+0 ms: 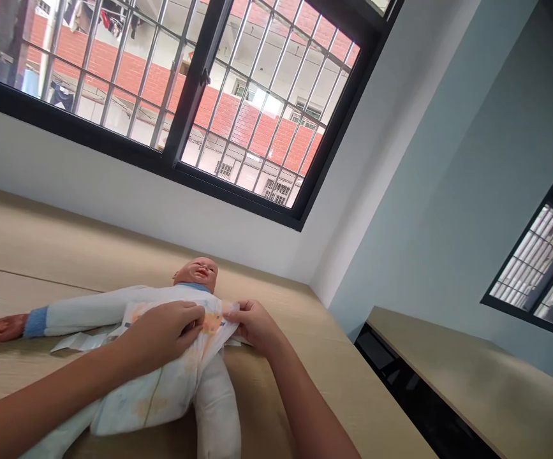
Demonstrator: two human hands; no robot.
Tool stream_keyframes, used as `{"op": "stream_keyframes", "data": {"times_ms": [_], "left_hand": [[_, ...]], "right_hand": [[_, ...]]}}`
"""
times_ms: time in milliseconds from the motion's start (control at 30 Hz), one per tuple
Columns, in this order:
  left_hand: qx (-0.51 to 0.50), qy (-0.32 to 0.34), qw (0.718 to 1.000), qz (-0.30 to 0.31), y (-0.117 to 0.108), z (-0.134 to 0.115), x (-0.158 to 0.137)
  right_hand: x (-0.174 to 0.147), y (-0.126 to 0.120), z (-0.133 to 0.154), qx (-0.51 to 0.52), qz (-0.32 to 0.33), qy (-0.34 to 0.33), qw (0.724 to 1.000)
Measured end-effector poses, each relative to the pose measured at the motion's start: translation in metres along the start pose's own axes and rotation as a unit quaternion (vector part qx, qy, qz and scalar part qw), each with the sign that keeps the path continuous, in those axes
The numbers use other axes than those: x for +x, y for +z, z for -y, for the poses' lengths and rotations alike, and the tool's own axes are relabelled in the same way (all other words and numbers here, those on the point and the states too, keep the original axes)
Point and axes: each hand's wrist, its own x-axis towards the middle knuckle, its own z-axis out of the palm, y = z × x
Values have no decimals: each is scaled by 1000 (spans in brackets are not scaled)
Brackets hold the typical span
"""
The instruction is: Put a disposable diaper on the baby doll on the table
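A baby doll [197, 271] in a white suit with blue cuffs and collar lies on its back, its head toward the window. A white diaper [149, 398] with orange and pale blue print is drawn up over its belly from between the legs. My left hand [168, 331] has curled fingers closed on the diaper's upper front. At the diaper's upper right corner, my right hand [254, 325] pinches the edge between thumb and fingers. A white side tab [82, 342] sticks out beneath the doll's arm. My left forearm hides part of the diaper and one leg.
The doll lies on a light wooden tabletop [324, 382]. Behind it stands a white wall with a dark-framed, barred window [175, 140]. To the right is another wooden table [472, 370] with a dark open shelf beneath, past a gap.
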Motion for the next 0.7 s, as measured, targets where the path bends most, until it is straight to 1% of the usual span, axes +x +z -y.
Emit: {"op": "stream_keyframes", "data": {"times_ms": [100,167,300,400,533,600,700], "left_hand": [[0,-12,1000,15,-1,-1,0],[1,-18,999,26,-2,-1,1],[-1,-24,1000,19,-1,-1,1],[-9,-29,999,22,1,0,1],[-6,-30,999,29,0,-1,0],[-6,-21,999,28,-3,-3,-1],[-22,17,999,37,-13,-10,-5]], "right_hand": [[2,-7,2,11,-38,-18,999],[3,-7,2,20,-52,-25,998],[6,-4,0,37,-76,-49,995],[8,-2,-2,29,-94,-70,993],[12,0,-8,0,-146,-103,984],[14,1,-12,3,-165,-109,980],[16,2,-16,29,-160,-103,981]]}}
